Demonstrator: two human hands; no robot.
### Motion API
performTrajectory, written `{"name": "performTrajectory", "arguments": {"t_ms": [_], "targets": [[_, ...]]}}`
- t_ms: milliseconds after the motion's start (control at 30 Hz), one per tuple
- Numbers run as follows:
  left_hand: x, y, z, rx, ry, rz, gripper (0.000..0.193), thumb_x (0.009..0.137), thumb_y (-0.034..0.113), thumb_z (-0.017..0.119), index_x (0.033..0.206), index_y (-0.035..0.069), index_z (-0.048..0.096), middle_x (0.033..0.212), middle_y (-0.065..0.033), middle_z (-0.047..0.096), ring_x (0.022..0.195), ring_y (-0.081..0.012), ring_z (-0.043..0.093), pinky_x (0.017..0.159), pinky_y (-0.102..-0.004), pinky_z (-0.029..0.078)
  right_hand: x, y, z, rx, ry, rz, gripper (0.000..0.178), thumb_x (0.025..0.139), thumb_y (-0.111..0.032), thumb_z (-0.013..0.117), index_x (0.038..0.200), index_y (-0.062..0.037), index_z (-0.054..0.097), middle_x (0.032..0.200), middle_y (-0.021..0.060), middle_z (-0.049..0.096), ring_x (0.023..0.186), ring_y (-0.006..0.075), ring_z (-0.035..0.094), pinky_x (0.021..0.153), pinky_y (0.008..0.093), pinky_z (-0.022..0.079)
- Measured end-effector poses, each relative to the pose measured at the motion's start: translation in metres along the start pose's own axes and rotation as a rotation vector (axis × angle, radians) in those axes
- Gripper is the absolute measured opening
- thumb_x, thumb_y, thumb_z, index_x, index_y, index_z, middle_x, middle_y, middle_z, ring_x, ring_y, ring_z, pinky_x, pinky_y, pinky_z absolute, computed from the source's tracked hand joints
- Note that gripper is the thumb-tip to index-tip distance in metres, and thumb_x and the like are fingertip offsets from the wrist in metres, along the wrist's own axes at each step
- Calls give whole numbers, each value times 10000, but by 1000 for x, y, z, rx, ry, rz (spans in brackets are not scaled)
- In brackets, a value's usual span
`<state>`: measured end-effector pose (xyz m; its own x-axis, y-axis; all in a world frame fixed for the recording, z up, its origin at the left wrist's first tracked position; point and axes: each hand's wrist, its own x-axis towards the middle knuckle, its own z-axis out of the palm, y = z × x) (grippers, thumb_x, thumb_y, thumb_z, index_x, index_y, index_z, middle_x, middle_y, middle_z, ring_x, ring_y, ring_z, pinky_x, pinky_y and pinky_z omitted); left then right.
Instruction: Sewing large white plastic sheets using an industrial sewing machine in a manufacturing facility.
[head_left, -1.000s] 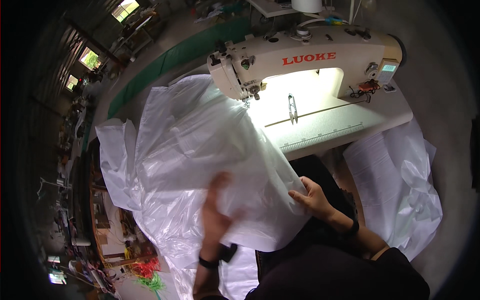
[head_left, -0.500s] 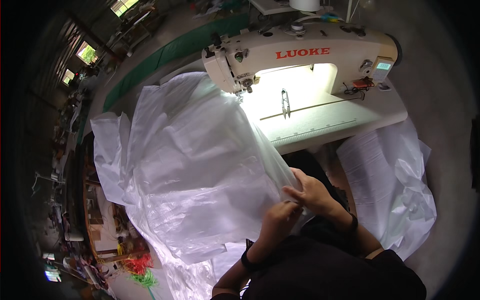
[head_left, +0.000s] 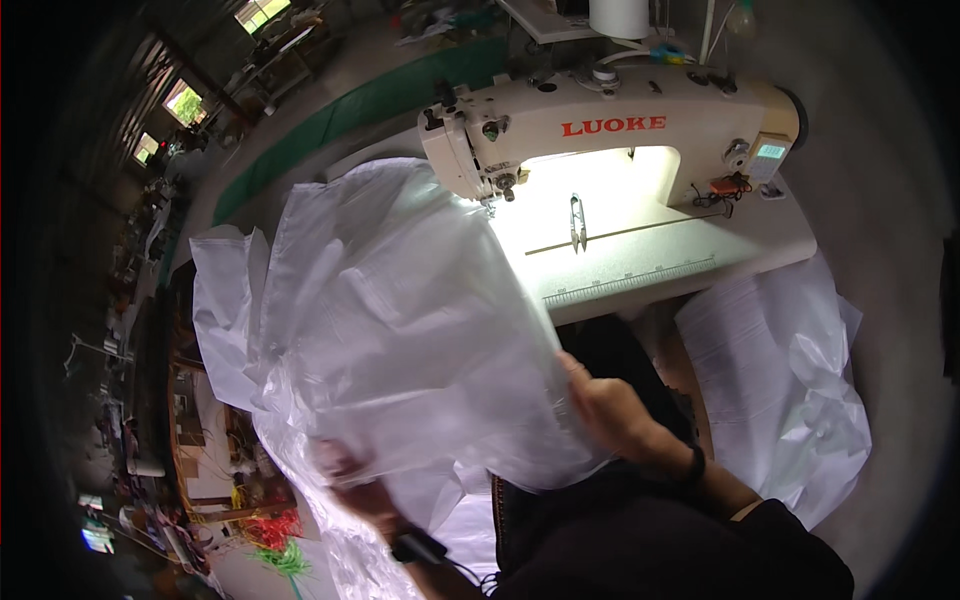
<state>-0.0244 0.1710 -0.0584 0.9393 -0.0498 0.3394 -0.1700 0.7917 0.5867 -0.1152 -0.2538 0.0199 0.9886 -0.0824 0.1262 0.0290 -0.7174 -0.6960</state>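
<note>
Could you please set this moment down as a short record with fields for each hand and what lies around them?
Left hand: left hand under the translucent white plastic sheet, seen dimly through it, gripping it from below.
Right hand: right hand pinching the sheet's near right edge.
Sheet: bunched, spread from the lap up to the machine's needle end.
Machine: cream industrial sewing machine on a lit white table.
On table: thread snips.
Right of lap: pile of white sheets.
</note>
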Motion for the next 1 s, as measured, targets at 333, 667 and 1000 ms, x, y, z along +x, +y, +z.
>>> {"name": "performTrajectory", "arguments": {"t_ms": [333,667,1000], "targets": [[90,50,81,1046,384,264,711,986,286,534,1544,48,164,1572,-161,258,1416,-268,320,1182,-443,242,55,-2,38,-121,-92,-2,652,829,-22,512,1426,124,294,675,166,634,584,328,646,516,425,509],[-45,-49,13,1031,104,-809,554,847,85,726,1327,-33,474,1227,-140,605,1099,-294,600,934,-404,507,80,18,13,-34,-108,94,578,876,-51,507,1429,5,349,707,215,633,687,394,644,604,472,507],[35,-11,44,1907,230,204,589,901,308,658,1354,-17,467,1296,-183,553,1179,-303,546,972,-430,481,64,30,12,90,3,40,524,885,-62,535,1384,39,413,665,204,626,617,366,645,557,449,501]]}}
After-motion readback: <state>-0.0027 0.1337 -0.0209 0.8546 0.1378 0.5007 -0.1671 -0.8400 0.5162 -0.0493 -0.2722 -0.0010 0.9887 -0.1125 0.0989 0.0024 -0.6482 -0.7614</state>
